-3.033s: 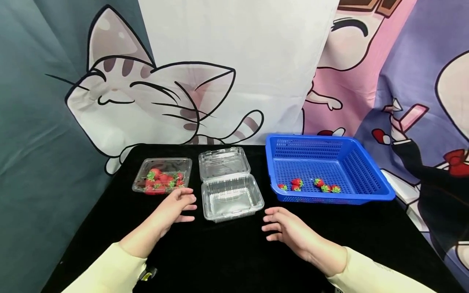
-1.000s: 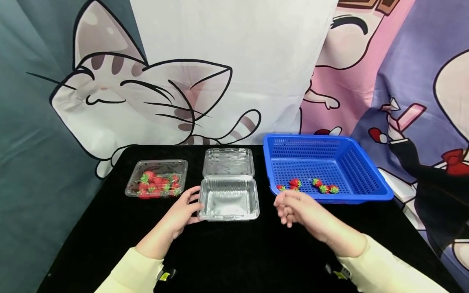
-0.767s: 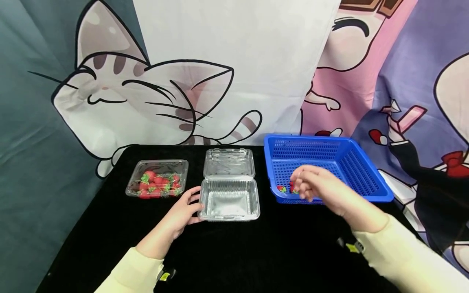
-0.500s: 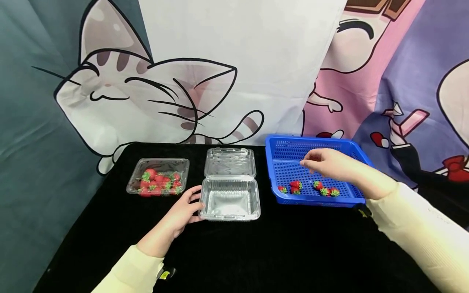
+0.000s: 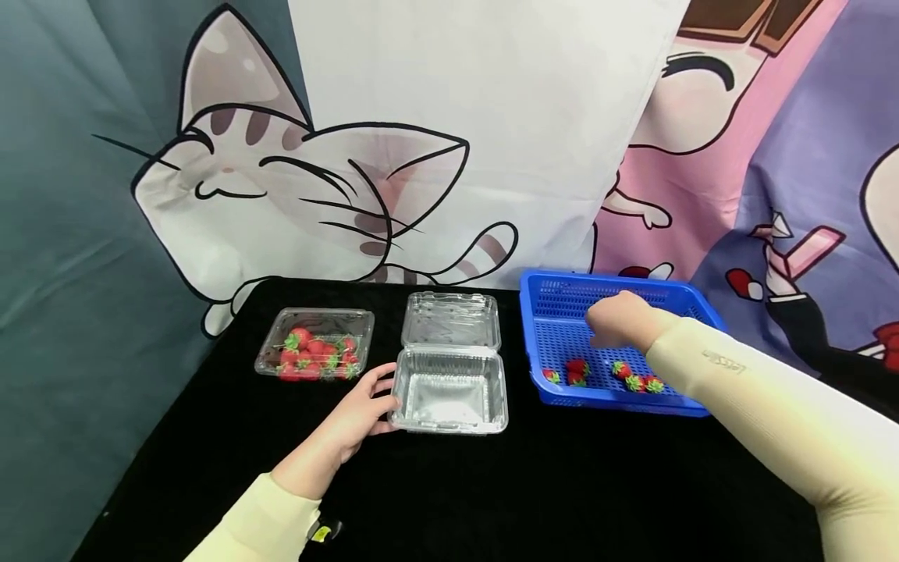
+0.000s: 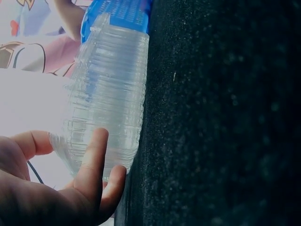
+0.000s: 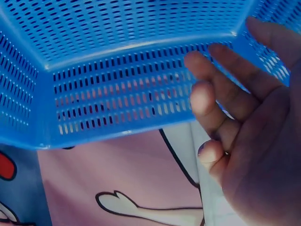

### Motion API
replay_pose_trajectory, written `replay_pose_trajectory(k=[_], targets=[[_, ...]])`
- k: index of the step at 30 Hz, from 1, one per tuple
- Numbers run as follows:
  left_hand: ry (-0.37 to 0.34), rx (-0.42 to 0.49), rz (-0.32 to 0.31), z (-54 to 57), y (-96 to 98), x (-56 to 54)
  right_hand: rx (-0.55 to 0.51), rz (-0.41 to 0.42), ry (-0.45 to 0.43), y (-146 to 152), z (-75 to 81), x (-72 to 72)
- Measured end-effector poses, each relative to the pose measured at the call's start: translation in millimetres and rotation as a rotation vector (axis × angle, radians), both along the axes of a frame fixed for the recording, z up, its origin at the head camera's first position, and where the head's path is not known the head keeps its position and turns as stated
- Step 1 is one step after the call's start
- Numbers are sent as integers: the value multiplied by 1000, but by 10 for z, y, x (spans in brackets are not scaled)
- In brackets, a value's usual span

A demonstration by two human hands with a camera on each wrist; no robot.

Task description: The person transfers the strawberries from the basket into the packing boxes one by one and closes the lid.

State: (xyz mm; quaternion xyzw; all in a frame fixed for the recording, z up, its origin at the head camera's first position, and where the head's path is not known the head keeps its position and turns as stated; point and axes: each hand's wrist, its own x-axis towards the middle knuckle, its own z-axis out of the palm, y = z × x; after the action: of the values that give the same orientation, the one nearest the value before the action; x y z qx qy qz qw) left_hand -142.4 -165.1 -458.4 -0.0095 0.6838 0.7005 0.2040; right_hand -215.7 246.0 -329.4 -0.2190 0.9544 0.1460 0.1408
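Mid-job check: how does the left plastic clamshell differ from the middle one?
The left clamshell holds strawberries; the middle clamshell is empty.
The middle clamshell stands open, its lid folded back behind its base; the left clamshell shows no lid folded out behind it.
Both are clear plastic and rest on the black cloth.

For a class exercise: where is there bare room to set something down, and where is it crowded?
Bare: black cloth in front of the open clear plastic box and blue plastic basket, between the pale sleeves. Crowded: the basket's front, with red strawberries, and the box's left side, with the left hand.
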Motion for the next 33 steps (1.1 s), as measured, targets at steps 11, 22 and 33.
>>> replay_pose_trajectory(k=[11,22,33], targets=[[10,22,15,-69,14,-15,-9,-77,-280,-56,-326,-256],[7,26,9,-37,-5,-10,-62,-76,-405,-66,-498,-317],[0,52,-16,-29,-23,-9,-107,-124,-432,-60,-541,-309]])
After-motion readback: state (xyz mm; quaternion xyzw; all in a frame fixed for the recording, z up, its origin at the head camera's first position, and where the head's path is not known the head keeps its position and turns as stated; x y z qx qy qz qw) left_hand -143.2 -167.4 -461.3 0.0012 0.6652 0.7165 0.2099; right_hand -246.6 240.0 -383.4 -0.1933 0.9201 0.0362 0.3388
